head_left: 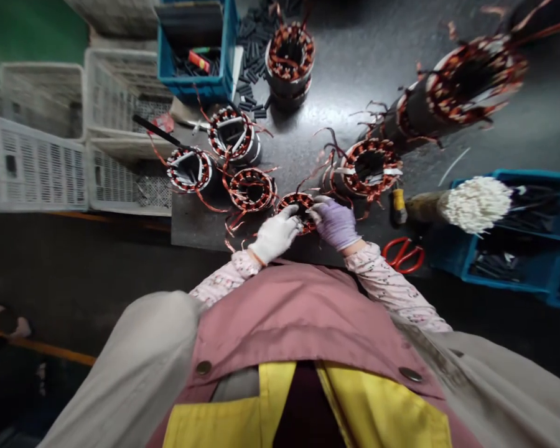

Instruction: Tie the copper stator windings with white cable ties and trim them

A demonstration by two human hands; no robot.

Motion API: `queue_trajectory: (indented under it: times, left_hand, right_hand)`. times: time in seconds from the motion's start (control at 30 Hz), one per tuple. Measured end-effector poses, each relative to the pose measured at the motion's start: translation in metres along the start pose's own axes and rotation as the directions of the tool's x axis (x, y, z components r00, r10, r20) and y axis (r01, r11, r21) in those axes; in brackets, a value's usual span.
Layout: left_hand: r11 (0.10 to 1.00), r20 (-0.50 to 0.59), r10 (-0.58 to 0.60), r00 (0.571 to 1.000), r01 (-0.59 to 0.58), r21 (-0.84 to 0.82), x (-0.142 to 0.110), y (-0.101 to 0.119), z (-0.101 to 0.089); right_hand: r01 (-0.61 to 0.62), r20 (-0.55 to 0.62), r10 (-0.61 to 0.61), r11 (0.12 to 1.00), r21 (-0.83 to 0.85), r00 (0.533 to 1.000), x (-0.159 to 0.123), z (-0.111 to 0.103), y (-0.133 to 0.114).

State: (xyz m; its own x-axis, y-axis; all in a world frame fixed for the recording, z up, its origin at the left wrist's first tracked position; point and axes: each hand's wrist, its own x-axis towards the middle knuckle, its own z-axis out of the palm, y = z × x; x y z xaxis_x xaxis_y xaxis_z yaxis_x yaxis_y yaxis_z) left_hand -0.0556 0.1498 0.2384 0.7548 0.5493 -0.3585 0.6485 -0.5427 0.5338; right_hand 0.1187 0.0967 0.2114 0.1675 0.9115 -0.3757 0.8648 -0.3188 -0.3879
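Copper-wound stator (298, 213) at our bench (200, 230) edge, within easy reach
Our left grip (275, 234) and right grip (335, 224) half-curl at its rim; hold unclear.

copper-wound stator (293, 200) partly hidden

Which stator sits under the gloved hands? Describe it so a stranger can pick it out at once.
On the dark workbench, a cluster of copper-wound motor stators stands in front of the wearer. Go to the one nearest the bench's front edge. This stator is the only one touched by both the white-gloved left hand and the purple-gloved right hand.
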Motion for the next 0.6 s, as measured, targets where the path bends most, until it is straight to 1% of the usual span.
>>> queue_trajectory:
  times: [0.03,0.1,0.17,0.2,0.27,0.33,0.4,0.43,0.47,0.5,0.53,0.57,0.6]
  left_hand:
    - [1.000,0.028,-0.024,0.999,0.024,0.017,0.006,0.006,0.010]
    - [0.998,0.042,-0.056,0.998,0.055,0.028,0.016,0.014,0.027]
    - [0.999,0.041,-0.043,0.998,0.044,-0.008,0.019,0.017,0.038]
    - [0.999,0.041,-0.034,0.999,0.036,-0.040,0.017,0.017,0.040]
    - [0.994,0.026,-0.009,1.000,0.012,-0.107,0.009,0.017,0.038]
    - [0.994,-0.045,-0.028,0.999,0.023,-0.109,0.002,0.018,0.029]
    - [0.996,-0.121,-0.085,0.989,0.086,-0.002,0.002,0.022,0.016]
    - [0.991,-0.118,-0.089,0.989,0.100,0.085,0.006,0.026,0.009]
    - [0.980,-0.076,-0.069,0.995,0.082,0.183,0.014,0.031,0.003]
    - [0.961,0.004,-0.021,1.000,0.019,0.276,0.023,0.036,-0.001]
    - [0.934,0.107,0.036,0.994,-0.072,0.351,0.034,0.042,-0.005]
    - [0.902,0.214,0.084,0.973,-0.165,0.400,0.046,0.048,-0.008]
    - [0.877,0.300,0.097,0.949,-0.224,0.426,0.057,0.054,-0.009]
  right_hand:
    - [-0.004,-0.034,0.007,0.997,0.075,0.999,-0.001,0.004,0.005]
    - [-0.011,-0.082,0.032,0.970,0.241,0.996,-0.002,0.012,0.013]
    - [-0.037,-0.086,0.075,0.928,0.371,0.993,-0.003,0.017,0.019]
    - [-0.050,-0.081,0.090,0.912,0.407,0.993,-0.004,0.018,0.021]
    - [-0.043,-0.096,0.091,0.909,0.415,0.991,-0.010,0.017,0.026]
    - [0.000,-0.132,0.049,0.937,0.349,0.990,-0.021,0.015,0.029]
    - [0.033,-0.130,0.000,0.967,0.252,0.992,-0.034,0.013,0.031]
    - [0.039,-0.112,-0.016,0.978,0.205,0.994,-0.039,0.013,0.031]
    - [0.041,-0.090,-0.027,0.985,0.165,0.996,-0.043,0.013,0.030]
    - [0.044,-0.067,-0.036,0.990,0.131,0.997,-0.046,0.013,0.030]
    - [0.049,-0.043,-0.045,0.993,0.103,0.998,-0.048,0.013,0.029]
    - [0.060,-0.015,-0.059,0.995,0.079,0.998,-0.048,0.012,0.027]
    - [0.075,0.018,-0.077,0.996,0.057,0.997,-0.047,0.011,0.026]
